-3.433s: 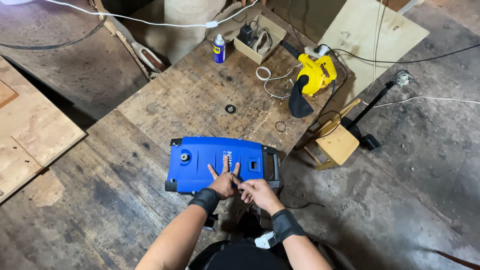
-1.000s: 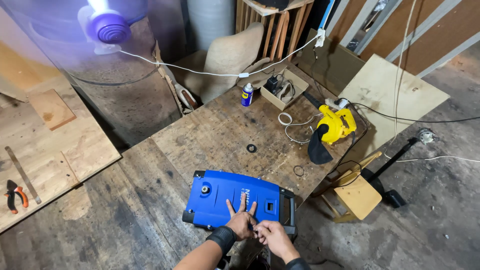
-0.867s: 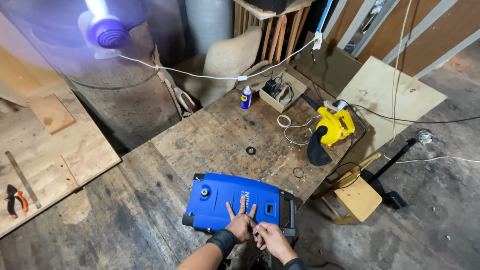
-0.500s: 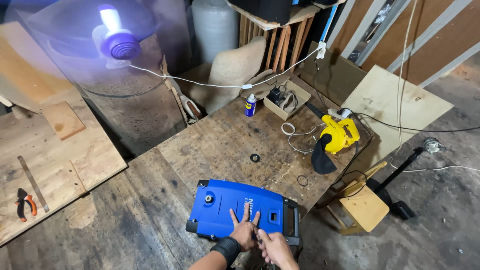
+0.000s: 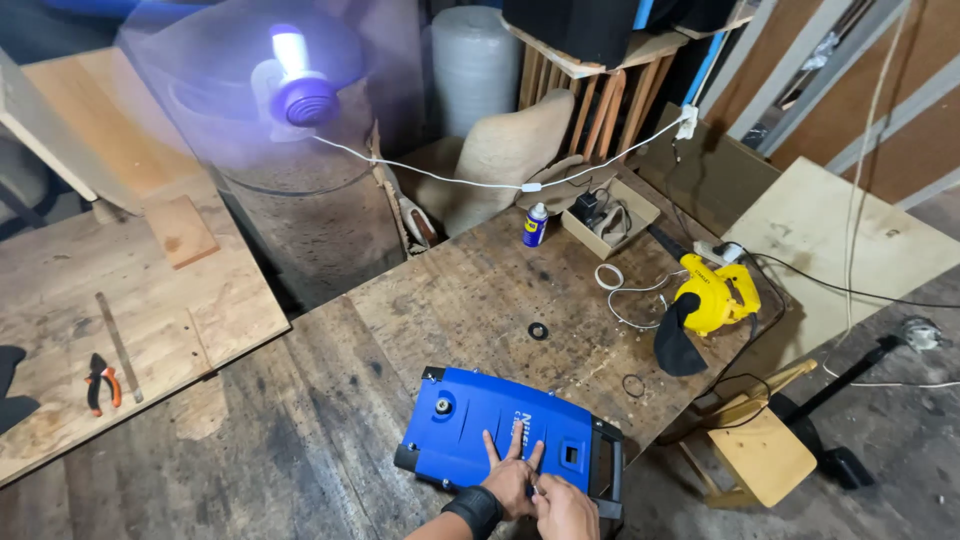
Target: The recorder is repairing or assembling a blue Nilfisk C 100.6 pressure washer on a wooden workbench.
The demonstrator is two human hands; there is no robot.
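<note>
Wooden boards of a worn workbench (image 5: pixel 470 300) fill the middle of the frame, and a blue machine housing (image 5: pixel 505 443) is laid flat on it at the lower centre. Its long axis is seen running from lower left to right, with a black handle (image 5: pixel 607 468) at the right end. The housing lies directly under both hands, just ahead of the wrists. The left hand (image 5: pixel 510 478) is pressed flat on the blue top, fingers spread apart. The right hand (image 5: pixel 563 508) is closed together beside it, at the bottom edge; a small thin object seems to be pinched there, but what it is cannot be told. Both hands are equally near. A yellow blower (image 5: pixel 712 300) is seen at the right, and a spray can (image 5: pixel 535 225) above the centre.
</note>
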